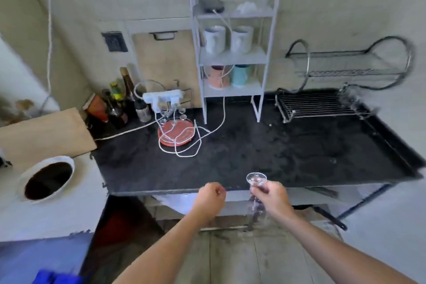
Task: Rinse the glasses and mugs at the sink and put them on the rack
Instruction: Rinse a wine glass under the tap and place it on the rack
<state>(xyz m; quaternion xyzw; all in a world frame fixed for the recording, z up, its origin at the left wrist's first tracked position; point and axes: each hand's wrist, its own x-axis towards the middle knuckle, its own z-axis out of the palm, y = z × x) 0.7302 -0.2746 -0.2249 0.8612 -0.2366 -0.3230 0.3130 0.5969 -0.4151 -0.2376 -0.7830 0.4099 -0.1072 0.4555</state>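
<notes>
By the black counter, right hand around a stemmed glass, left hand an empty fist

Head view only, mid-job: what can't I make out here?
All head view.
- Clear stemmed glass in right hand: bowl motion-blurred below the fingers; wet or dry unclear.
- Small glasses on red round tray: tiny, crossed by white cable; count unclear.
- Top of white shelf unit: items blurred.
- Sink: none in frame.
</notes>
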